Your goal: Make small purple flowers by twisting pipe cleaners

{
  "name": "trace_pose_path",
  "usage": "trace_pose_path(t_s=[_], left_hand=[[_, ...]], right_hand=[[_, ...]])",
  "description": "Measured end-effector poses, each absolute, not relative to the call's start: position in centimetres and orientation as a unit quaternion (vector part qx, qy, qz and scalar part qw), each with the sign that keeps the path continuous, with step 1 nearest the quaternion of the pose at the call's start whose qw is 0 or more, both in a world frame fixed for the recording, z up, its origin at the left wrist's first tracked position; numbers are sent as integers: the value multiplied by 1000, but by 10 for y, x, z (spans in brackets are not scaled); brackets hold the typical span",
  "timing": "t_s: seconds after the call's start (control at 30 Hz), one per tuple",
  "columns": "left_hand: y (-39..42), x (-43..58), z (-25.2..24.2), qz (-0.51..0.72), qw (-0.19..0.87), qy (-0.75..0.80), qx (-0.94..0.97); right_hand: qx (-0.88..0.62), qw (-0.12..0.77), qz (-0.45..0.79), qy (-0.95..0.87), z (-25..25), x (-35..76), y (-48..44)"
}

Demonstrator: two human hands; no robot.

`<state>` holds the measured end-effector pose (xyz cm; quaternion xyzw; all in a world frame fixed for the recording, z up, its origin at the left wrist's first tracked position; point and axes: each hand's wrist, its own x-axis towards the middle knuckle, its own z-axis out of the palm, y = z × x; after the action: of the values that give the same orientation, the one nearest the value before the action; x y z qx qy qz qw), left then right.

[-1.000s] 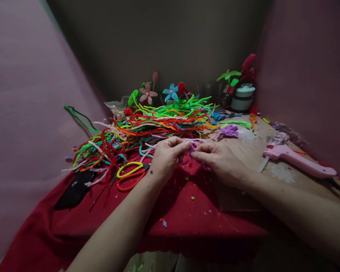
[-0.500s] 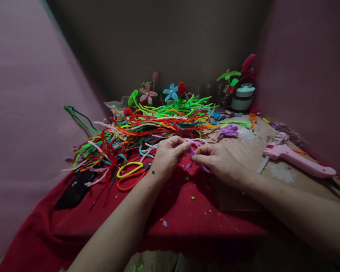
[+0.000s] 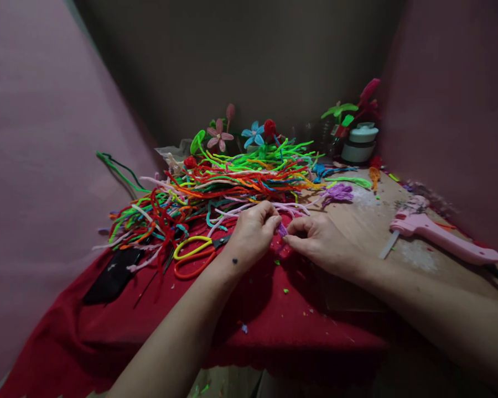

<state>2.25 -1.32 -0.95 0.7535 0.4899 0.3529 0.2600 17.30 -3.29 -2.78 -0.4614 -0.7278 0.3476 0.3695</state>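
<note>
Between my hands is a small bunch of purple pipe cleaner, mostly covered by the fingers. My left hand is closed, pinching its upper end between thumb and forefinger. From the right, my right hand pinches the lower end with thumb and fingertips. Just beyond the hands lie loose pale pink pipe cleaners. A purple pipe-cleaner piece with looped petals rests on the board past my right hand. Scissors with yellow and red handles lie left of my left wrist.
A big heap of coloured pipe cleaners spreads across the back. A pink glue gun lies on the board at right. At left is a black phone on the red cloth. Pipe-cleaner flowers and a lidded jar stand behind.
The hands keep their pinch on the purple pipe cleaner, and less of it shows below the right fingers. The whole view has shifted slightly, so things sit a little further right.
</note>
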Motion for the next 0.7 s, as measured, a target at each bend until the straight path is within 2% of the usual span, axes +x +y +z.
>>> trace_pose_path(t_s=[0.13, 0.33, 0.5, 0.7], left_hand=[[-14, 25, -12, 370, 276, 487, 741], [-11, 12, 4, 308, 465, 450, 697], [-10, 3, 13, 289, 434, 433, 735], [-13, 8, 11, 279, 421, 468, 726]], right_hand=[[-466, 372, 408, -692, -26, 173, -33], [-473, 366, 445, -667, -22, 175, -33], [-462, 328, 490, -663, -21, 176, -32], [-467, 320, 482, -669, -20, 175, -33]])
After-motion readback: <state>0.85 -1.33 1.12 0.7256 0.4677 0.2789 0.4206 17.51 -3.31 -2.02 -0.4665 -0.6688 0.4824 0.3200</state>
